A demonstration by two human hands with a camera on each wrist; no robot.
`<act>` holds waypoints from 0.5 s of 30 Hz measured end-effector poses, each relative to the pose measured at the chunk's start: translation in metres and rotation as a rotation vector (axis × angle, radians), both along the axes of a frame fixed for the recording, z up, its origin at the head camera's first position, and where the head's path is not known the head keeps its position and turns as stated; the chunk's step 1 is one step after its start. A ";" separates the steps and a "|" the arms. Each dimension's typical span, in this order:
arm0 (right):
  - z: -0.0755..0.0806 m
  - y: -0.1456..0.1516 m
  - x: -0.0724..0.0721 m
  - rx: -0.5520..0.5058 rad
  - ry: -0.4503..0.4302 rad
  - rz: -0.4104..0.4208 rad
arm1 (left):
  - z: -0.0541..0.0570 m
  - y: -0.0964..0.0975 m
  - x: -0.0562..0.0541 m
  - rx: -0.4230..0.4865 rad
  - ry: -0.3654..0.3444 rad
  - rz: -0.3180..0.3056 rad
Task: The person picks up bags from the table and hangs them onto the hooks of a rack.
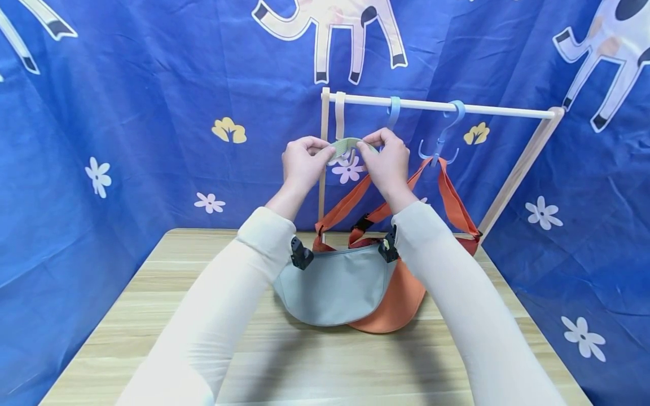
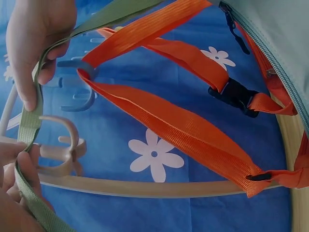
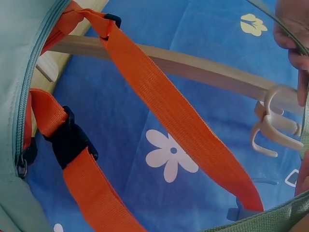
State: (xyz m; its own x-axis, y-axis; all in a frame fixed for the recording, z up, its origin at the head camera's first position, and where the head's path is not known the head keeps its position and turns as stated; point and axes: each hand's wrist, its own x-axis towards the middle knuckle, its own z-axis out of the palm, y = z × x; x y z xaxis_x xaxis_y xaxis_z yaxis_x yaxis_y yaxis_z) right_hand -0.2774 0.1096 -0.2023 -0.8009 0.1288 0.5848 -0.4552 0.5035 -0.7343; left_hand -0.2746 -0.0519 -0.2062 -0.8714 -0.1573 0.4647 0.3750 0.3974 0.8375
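My left hand and right hand both pinch a pale green strap, raised and held taut between them near the rack's left post. The strap belongs to the grey-green bag, which hangs below between my forearms. Close behind the strap in the left wrist view is a beige multi-pronged hook, its prongs right beside the webbing. Behind the bag, an orange bag is partly covered. Its orange strap loops up to a blue hook on the rod.
A white rod on wooden posts forms the rack, standing on the wood-grain table. Another blue hook hangs mid-rod, partly behind my right hand. A blue printed curtain encloses the back and sides.
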 end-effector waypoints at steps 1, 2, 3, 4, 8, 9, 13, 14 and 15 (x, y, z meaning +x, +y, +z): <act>-0.001 0.000 0.000 -0.001 -0.005 -0.006 | 0.000 0.001 0.000 -0.001 -0.008 0.000; -0.001 0.000 0.000 0.000 -0.011 -0.013 | -0.001 0.001 0.000 -0.006 -0.016 0.001; -0.002 0.000 -0.001 0.002 -0.015 -0.022 | -0.001 0.002 0.000 -0.013 -0.025 0.003; -0.003 0.000 -0.001 0.003 -0.020 -0.026 | -0.002 0.003 0.001 -0.019 -0.033 0.003; -0.009 0.000 -0.002 0.005 -0.044 -0.032 | -0.004 0.004 0.001 -0.044 -0.056 0.008; -0.010 0.000 -0.002 0.002 -0.046 -0.031 | -0.005 0.004 0.001 -0.047 -0.060 0.007; -0.016 0.000 -0.002 -0.013 -0.038 -0.042 | -0.008 0.004 0.000 -0.049 -0.066 -0.008; -0.017 0.001 -0.002 -0.017 -0.033 -0.045 | -0.009 0.004 -0.001 -0.049 -0.066 -0.013; -0.019 0.001 -0.003 -0.020 -0.027 -0.046 | -0.010 0.004 -0.002 -0.049 -0.065 -0.016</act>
State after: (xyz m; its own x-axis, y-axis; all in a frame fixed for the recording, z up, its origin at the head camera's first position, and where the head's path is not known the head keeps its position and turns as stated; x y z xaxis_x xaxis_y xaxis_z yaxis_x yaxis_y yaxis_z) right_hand -0.2799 0.1104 -0.2208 -0.8092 0.1769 0.5603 -0.4121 0.5088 -0.7559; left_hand -0.2765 -0.0477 -0.2162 -0.9022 -0.1211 0.4140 0.3274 0.4327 0.8400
